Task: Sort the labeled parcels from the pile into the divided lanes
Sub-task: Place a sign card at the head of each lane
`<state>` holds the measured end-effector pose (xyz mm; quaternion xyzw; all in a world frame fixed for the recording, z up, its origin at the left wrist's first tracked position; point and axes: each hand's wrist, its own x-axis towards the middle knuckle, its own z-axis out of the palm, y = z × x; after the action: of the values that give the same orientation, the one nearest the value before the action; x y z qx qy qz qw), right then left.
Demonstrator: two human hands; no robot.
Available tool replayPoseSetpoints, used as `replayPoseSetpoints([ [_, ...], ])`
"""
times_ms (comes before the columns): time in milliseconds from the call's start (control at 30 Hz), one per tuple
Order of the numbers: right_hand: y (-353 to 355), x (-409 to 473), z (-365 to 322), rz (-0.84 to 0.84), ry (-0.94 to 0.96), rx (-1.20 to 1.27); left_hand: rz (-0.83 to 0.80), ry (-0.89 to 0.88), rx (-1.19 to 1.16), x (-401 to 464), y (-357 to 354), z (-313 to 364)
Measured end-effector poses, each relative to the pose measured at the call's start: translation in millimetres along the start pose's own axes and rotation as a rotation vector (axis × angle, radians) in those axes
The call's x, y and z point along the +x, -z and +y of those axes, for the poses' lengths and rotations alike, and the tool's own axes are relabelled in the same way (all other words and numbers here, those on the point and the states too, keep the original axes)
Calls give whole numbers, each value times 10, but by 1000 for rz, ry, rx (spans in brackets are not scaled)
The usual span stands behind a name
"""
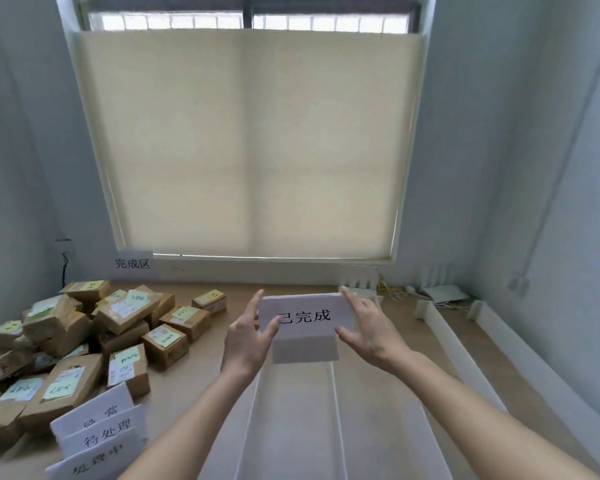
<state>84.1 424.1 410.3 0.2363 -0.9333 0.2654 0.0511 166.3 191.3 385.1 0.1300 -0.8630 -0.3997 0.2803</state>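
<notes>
A pile of brown cardboard parcels [84,341] with green and white labels lies on the wooden table at the left. A folded white paper sign [305,320] with black characters is held up over the far end of the white divided lanes [291,427]. My left hand [248,336] pinches the sign's left edge between thumb and fingers. My right hand [366,327] pinches its right edge the same way. The sign's lower fold hangs toward the lanes.
Three more white signs [97,441] stand stacked at the near left beside the pile. Another sign [132,264] is stuck on the wall under the window blind. White divider strips [454,344] run along the right. Cables and a white device [444,294] sit in the far right corner.
</notes>
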Motion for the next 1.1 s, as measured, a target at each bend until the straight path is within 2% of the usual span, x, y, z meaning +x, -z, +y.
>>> replayPoseSetpoints([
  [267, 1489, -792, 1427, 133, -157, -81, -119, -195, -72, -348, -1332, 1648],
  [533, 2465, -1302, 2458, 230, -310, -127, -231, -330, -157, -436, -2492, 2719],
  [800, 2962, -1131, 3440, 262, -381, -171, -297, -373, -171, -141, -3655, 3309],
  [1100, 3277, -152, 4497, 209, -386, -204, -334, -307, -217, 616, -4874, 3553],
])
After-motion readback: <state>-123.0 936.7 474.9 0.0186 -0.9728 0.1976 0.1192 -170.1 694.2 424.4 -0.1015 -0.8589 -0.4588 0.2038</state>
